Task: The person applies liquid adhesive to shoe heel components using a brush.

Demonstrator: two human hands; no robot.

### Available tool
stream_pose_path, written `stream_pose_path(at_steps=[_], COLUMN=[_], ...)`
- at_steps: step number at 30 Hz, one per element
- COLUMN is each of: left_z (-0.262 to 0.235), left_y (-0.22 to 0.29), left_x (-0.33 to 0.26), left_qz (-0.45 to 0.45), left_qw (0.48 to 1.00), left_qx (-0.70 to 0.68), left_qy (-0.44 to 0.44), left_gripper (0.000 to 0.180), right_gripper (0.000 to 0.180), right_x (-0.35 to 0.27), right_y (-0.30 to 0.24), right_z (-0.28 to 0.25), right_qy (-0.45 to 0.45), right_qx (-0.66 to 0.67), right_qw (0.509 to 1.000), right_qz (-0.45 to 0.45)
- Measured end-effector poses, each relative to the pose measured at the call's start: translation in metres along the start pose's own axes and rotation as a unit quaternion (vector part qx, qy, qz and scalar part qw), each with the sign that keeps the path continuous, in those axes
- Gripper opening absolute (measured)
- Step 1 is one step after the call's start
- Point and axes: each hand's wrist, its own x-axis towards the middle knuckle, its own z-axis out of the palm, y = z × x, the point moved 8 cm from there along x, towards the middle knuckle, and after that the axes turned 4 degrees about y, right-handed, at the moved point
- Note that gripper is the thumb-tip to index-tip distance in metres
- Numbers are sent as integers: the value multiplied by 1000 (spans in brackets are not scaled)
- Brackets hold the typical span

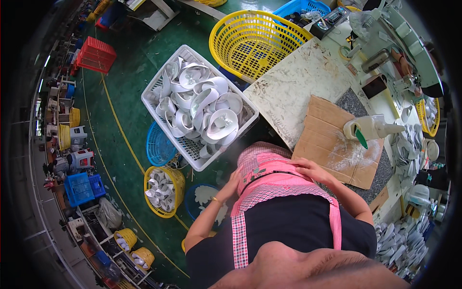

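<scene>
Head view: both hands [269,178] grip pink apron [276,180]; white crate [159,89] holds white shells [202,103].

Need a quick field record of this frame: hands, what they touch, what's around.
left hand: on the pink checked apron, at the left of its top edge
right hand: flat on the apron, right side
held: cannot tell whether fingers grip the cloth
left of person: white crate full of white plastic shells
behind crate: yellow basket
on bench: cardboard sheet, squeeze bottle

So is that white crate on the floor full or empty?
Full: the white crate is heaped to its rim with white curved plastic parts.
</scene>
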Motion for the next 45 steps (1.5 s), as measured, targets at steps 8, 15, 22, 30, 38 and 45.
stream_pose_path(at_steps=[8, 15, 22, 30, 38, 45], left_z=[-100, -127, -124, -119, -91, -115], left_y=[31, 69, 61, 47, 123, 115], left_x=[28, 75, 107, 140, 126, 125], left_qz=[-51, -19, -26, 53, 23, 40], left_qw=[964, 923, 930, 947, 961, 933], left_qx=[-101, -163, -178, -250, -181, -242], left_qy=[240, 348, 320, 193, 208, 264], left_gripper=[27, 26, 27, 30, 17, 18], right_gripper=[26, 24, 23, 20, 18, 18], right_x=[-23, -20, -13, 20, 63, 97], right_y=[49, 44, 32, 6, -30, -47], right_z=[-18, -15, -10, -4, 0, 6], right_qy=[173, 256, 293, 318, 311, 276], right_qx=[110, 12, -11, -101, -100, -118], right_qw=[977, 966, 956, 943, 942, 949], right_qz=[58, 35, 28, -2, -71, -94])
